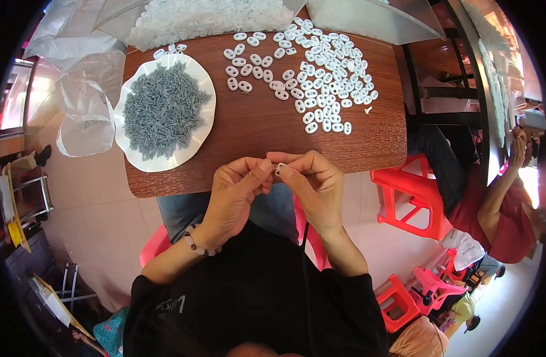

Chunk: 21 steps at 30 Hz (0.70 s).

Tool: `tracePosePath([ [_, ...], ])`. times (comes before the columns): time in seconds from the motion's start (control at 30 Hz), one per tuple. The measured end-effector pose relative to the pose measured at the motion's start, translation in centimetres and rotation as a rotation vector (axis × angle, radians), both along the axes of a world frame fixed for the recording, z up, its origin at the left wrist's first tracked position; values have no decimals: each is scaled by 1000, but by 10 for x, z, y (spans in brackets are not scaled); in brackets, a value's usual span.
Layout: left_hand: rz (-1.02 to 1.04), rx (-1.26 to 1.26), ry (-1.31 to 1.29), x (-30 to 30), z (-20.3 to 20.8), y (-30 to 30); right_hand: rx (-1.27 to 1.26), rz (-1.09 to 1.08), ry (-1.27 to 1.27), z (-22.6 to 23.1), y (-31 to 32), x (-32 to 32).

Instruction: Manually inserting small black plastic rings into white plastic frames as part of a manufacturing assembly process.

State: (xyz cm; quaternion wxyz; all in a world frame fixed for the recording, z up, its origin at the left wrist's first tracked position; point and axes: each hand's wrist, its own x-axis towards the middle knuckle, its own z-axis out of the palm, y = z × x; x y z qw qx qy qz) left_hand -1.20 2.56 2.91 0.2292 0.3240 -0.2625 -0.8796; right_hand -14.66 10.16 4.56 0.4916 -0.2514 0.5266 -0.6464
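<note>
My right hand (313, 187) pinches a small white two-holed plastic piece (279, 169) between thumb and fingers, just off the table's front edge. Close against it is my left hand (242, 189), its thumb and index finger pressed together; whatever lies between those fingertips is hidden. A white plate with a wavy rim (209, 113) stands to the left on the table, heaped with small grey elongated pieces (163, 110). Many loose white oval two-holed pieces (329, 89) are spread over the back right of the brown wooden table (243, 134).
Behind the table's far edge is a translucent bin with a mound of white pieces (210, 24). A clear plastic bag (85, 107) hangs at the left. Red stools (410, 196) stand on the right, where another person in a red top (493, 220) sits.
</note>
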Motion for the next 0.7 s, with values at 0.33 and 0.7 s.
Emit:
tracePosePath([
  [0.33, 25, 3, 25, 2, -5, -1, 8, 9, 0, 3, 0, 0],
  [0.7, 31, -71, -51, 1, -4, 1, 31, 31, 53, -1, 0, -3],
])
